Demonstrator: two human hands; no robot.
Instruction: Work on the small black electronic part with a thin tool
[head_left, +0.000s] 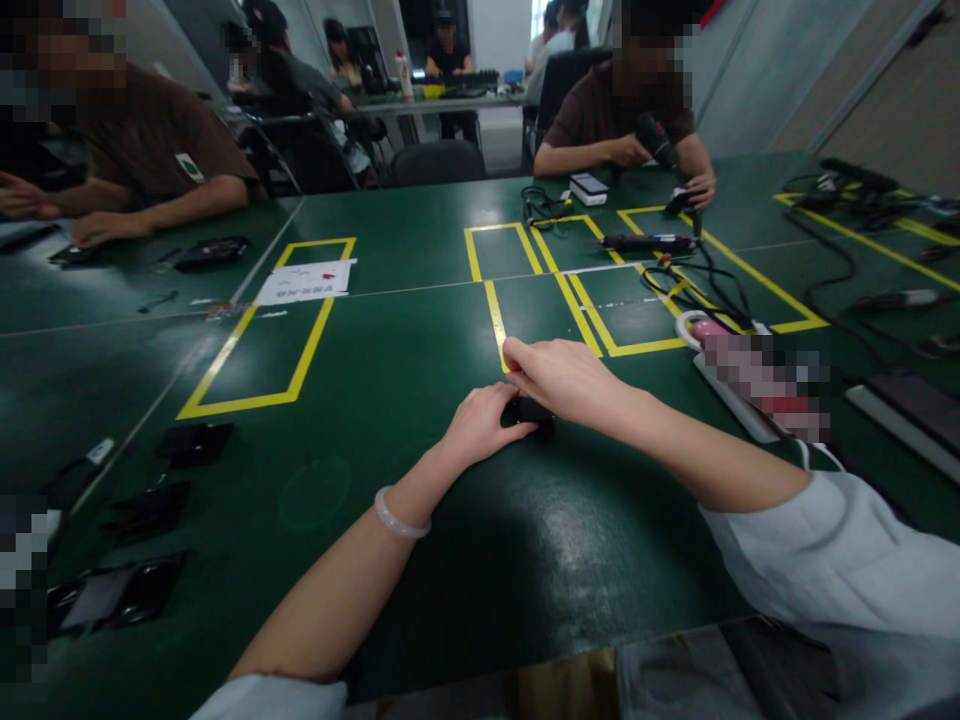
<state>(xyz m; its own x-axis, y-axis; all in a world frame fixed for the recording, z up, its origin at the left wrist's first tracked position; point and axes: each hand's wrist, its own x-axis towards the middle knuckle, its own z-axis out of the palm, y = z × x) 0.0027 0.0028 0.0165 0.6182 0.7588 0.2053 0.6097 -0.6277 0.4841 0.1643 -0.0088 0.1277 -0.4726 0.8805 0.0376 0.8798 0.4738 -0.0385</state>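
My left hand (481, 425), with a pale bangle (401, 512) at the wrist, rests on the green table and grips a small black object (535, 412) between thumb and fingers. Most of that object is hidden by my hands, so its kind does not show. Just above it, my right hand (564, 378) is closed in a pinch, its fingertips close to those of my left hand. What the right fingers hold, if anything, is out of sight.
Several black parts (193, 443) lie at the left. Yellow tape (240, 408) marks rectangles, one crossed by a paper label (307, 282). A black screwdriver-like tool (649, 243), cables (727, 290) and a white-edged device (739, 400) lie at the right. Co-workers sit across the table.
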